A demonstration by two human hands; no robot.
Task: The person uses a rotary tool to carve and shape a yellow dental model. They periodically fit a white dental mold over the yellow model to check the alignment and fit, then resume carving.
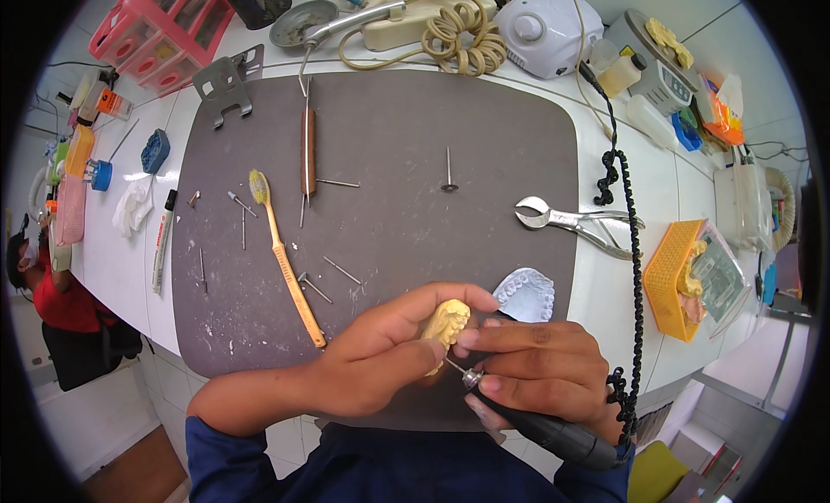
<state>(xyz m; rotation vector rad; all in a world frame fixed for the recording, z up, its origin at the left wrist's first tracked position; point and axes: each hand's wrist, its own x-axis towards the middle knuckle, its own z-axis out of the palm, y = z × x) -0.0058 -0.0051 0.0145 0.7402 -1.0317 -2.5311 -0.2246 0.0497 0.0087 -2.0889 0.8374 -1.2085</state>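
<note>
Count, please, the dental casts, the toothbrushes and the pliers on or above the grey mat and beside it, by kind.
Dental casts: 2, a yellow cast in the left hand and a grey cast on the mat
Toothbrushes: 1, the yellow toothbrush
Pliers: 1, the metal pliers
Total: 4

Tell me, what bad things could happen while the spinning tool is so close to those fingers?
The tip of the grinding tool in the right hand works right beside the left hand fingers, so a slip might nick them. The yellow tooth model is pinched only by fingertips, so it could twist loose or chip. The curly black cable hangs near the pliers and may snag.
</note>
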